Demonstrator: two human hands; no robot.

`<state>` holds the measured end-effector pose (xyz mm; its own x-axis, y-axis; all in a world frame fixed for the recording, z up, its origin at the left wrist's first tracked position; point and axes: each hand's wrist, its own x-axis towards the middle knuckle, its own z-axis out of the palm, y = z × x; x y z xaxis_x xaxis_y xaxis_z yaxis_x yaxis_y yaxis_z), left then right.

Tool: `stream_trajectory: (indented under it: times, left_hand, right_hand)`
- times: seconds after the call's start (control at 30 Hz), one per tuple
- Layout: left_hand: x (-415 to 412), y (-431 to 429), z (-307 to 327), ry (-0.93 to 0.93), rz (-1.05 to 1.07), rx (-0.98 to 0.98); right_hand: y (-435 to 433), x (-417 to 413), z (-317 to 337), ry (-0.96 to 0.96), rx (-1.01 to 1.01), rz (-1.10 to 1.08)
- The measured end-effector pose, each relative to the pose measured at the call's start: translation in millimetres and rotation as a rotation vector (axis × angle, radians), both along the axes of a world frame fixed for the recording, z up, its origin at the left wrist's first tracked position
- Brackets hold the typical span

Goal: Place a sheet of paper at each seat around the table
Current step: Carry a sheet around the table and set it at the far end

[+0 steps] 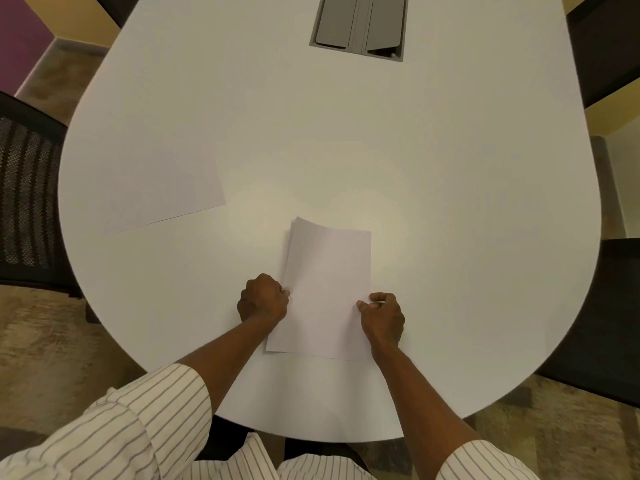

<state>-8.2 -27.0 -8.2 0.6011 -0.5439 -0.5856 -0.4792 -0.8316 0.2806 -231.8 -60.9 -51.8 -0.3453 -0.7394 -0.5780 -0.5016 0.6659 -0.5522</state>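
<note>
A small stack of white paper sheets (327,289) lies on the white table (433,202) in front of me, its far edge slightly lifted. My left hand (263,299) pinches the stack's left edge. My right hand (381,317) pinches its right edge near the lower corner. A single white sheet (156,181) lies flat on the table at the left, in front of the mesh chair (27,199).
A grey cable hatch (358,24) is set into the table's middle at the back. Dark chairs stand at the right (602,317) and far right (606,43). The rounded table edge runs close to my body.
</note>
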Motion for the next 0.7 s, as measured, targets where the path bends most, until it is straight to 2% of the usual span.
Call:
stream_trajectory:
  times: [0.17, 0.3, 0.5, 0.7]
  left_hand:
    - [-9.5, 6.3, 1.0, -0.126, -0.018, -0.055]
    - [-12.6, 9.5, 4.9, -0.1, -0.015, -0.146]
    - [-5.0, 21.8, 16.7, 0.121, 0.041, -0.311]
    - [11.8, 44.5, 25.6, 0.408, 0.199, -0.415]
  right_hand:
    - [2.7, -0.3, 0.9, -0.007, -0.01, 0.001]
    - [6.6, -1.3, 2.3, -0.03, -0.02, -0.009]
    - [12.6, -8.7, 10.7, -0.082, -0.07, -0.037]
    - [13.6, -14.1, 22.7, -0.234, -0.117, -0.042]
